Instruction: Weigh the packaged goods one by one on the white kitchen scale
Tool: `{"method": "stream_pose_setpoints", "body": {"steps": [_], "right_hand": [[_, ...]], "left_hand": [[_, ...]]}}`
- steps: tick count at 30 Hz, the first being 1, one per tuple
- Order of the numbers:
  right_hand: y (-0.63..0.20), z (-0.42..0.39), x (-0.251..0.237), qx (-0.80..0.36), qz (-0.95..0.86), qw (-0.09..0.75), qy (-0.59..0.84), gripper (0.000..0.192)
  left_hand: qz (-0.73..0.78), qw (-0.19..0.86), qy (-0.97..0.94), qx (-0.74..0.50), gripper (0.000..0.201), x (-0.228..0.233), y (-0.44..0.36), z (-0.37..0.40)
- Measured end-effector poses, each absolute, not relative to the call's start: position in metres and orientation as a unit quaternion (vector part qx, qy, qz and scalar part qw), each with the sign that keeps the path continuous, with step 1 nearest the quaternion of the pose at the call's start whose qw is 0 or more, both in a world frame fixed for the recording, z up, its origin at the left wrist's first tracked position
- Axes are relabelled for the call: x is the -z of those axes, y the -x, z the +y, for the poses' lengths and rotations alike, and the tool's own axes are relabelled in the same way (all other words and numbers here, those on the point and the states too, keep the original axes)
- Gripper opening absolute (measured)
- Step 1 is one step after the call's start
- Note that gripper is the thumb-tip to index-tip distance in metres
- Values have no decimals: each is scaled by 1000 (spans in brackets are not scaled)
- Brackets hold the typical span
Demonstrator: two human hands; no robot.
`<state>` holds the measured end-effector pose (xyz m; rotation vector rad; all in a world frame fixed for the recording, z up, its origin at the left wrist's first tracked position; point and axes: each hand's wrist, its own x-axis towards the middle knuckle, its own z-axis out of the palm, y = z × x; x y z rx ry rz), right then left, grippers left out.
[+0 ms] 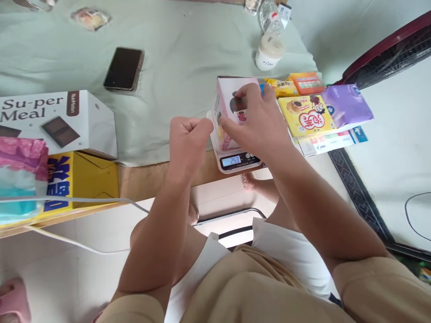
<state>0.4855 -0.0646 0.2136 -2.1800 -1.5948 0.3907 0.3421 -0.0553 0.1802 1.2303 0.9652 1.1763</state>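
Observation:
A pink and white box (222, 96) with a cartoon figure rests on a white kitchen scale (213, 130) at the table's front edge. The scale's lit display reads 253. My right hand (261, 121) is over the box, thumb and fingers spread against its printed face and not wrapped round it. Just left of the scale, my left hand (189, 143) is closed in a fist, with nothing showing in it. Right of my right hand lies a yellow snack box (305, 117) with red lettering, beside a purple packet (348, 105).
A phone (124, 68) lies on the green cloth (175, 58). At left stand a white Su-per Meal box (97, 121), a yellow carton (94, 175) and a pink-teal packet (23, 175). A lidded cup (267, 56) is at back right, near a fan (390, 54). White cables (84, 198) cross the left edge.

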Motion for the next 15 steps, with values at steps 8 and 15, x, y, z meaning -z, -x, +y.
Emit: {"method": "stream_pose_setpoints", "body": {"steps": [8, 15], "right_hand": [[-497, -65, -218, -164, -613, 236, 736, 56], [-545, -89, -260, -150, -611, 417, 656, 51]], "left_hand": [[411, 546, -523, -509, 46, -182, -344, -58], [429, 528, -526, -510, 54, -185, -335, -60]]}}
